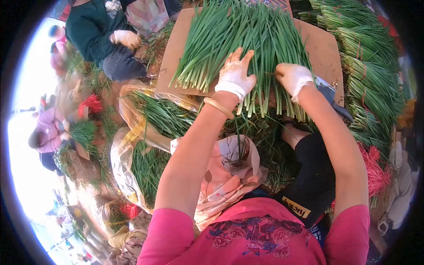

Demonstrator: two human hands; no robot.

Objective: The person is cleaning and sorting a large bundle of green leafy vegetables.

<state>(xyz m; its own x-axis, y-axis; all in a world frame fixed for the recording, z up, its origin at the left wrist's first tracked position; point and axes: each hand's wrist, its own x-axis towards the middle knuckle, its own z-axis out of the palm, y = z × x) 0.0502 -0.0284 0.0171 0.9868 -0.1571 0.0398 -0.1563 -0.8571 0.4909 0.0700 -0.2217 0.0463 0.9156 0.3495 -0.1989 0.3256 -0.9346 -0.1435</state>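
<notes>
A wide spread of garlic chives (247, 31) lies on a brown board (320, 44), white stem ends toward me. My left hand (235, 73), in a thin white glove, rests on the stems with its fingers spread. To its right, my gloved right hand (293, 80) is closed, its curled fingertips pinching chives at the pile's right part. Below my hands, several stem ends hang over the board's near edge. A dark-handled tool (340, 109), perhaps a knife, lies beside my right wrist, partly hidden by my forearm.
Tied bundles of chives (364, 66) are stacked at the right, above red twine (374, 170). A clear plastic bag (126, 150) of loose greens lies at the left. A co-worker's gloved hand (126, 39) shows at upper left; another person (48, 128) sits farther left.
</notes>
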